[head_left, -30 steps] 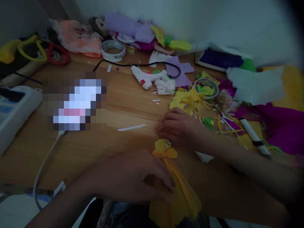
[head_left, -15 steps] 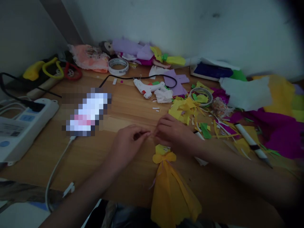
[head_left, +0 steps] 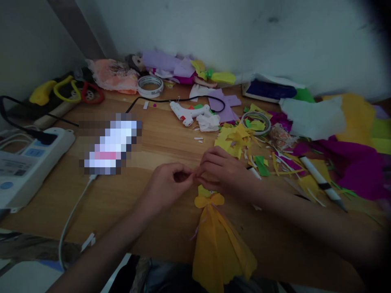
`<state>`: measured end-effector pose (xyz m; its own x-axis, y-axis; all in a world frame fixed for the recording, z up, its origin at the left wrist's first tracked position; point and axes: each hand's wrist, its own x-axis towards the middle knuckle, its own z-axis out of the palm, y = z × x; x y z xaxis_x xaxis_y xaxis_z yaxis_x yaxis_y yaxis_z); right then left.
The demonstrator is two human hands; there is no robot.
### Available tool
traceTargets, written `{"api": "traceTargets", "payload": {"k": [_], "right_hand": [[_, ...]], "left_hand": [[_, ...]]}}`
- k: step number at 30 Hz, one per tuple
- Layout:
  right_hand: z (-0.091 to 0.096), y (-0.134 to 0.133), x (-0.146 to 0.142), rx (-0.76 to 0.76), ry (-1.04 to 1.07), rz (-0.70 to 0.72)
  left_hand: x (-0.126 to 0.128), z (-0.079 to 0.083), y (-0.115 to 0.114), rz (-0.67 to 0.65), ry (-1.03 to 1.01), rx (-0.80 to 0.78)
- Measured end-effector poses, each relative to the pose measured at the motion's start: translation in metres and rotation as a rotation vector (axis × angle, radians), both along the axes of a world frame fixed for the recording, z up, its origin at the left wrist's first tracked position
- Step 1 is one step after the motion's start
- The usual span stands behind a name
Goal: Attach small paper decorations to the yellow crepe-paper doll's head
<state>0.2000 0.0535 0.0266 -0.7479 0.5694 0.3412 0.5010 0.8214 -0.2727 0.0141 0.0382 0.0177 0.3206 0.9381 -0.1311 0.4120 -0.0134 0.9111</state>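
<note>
Fingertips of our left hand point(head_left: 167, 185) and right hand point(head_left: 220, 171) meet just above the head of a yellow paper doll point(head_left: 217, 240), both hands curled narrow and pinched together; whatever sits between them is too small for us to tell. The doll lies flat on the wooden desk point(head_left: 159, 138), its skirt reaching over the near edge toward us, its head partly hidden under our right hand. Just beyond our right hand lies a heap of yellow paper scraps point(head_left: 233, 140), and farther back a white glue gun point(head_left: 187, 112) and a tape roll point(head_left: 150, 86). A white marker point(head_left: 319, 179) lies to the right, and a white power strip point(head_left: 29, 158) sits at the far left.
</note>
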Motion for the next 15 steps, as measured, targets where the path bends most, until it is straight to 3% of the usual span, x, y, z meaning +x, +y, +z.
{"api": "traceTargets", "payload": {"k": [4, 7, 11, 15], "right_hand": [[0.0032, -0.0004, -0.0023, 0.092, -0.026, -0.007], [0.0046, 0.0002, -0.0041, 0.127, -0.031, 0.008], [0.0036, 0.0002, -0.0050, 0.078, -0.009, -0.003], [0.0014, 0.0013, -0.0033, -0.086, 0.101, -0.037]], "left_hand": [[0.0010, -0.0020, -0.0003, 0.008, 0.004, 0.036], [0.0001, -0.0039, -0.0016, 0.001, 0.080, 0.162], [-0.0015, -0.0026, -0.0049, -0.028, 0.192, 0.327], [0.0010, -0.0005, -0.0078, -0.052, 0.218, 0.408]]}}
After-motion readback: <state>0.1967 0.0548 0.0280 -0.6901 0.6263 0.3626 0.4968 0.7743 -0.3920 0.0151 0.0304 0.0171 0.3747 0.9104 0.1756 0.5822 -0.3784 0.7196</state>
